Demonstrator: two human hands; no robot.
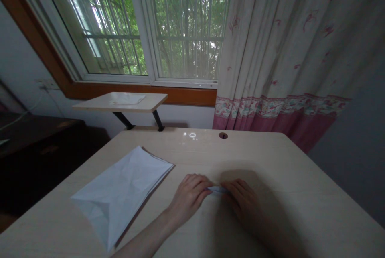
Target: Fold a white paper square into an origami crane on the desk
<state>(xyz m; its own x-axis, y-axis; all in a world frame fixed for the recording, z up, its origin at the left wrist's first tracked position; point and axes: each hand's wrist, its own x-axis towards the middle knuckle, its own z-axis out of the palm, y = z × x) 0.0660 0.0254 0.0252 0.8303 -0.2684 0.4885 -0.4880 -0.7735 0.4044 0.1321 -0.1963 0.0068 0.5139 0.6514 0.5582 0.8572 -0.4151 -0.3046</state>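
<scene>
A small, narrow piece of folded white paper (217,189) stretches between my two hands, low over the desk. My left hand (191,194) pinches its left end with thumb and fingers. At its right end, my right hand (240,198) closes over it, and those fingers partly hide the paper. Left of my left forearm lies a stack of creased white paper sheets (123,187), its near-left corner folded. Neither hand touches the stack.
The pale wooden desk (270,161) has a round cable hole (223,135) near its back edge. A raised shelf (120,103) at the back left bears a crumpled white item (126,98). Behind are a barred window (186,29) and a floral curtain (270,49).
</scene>
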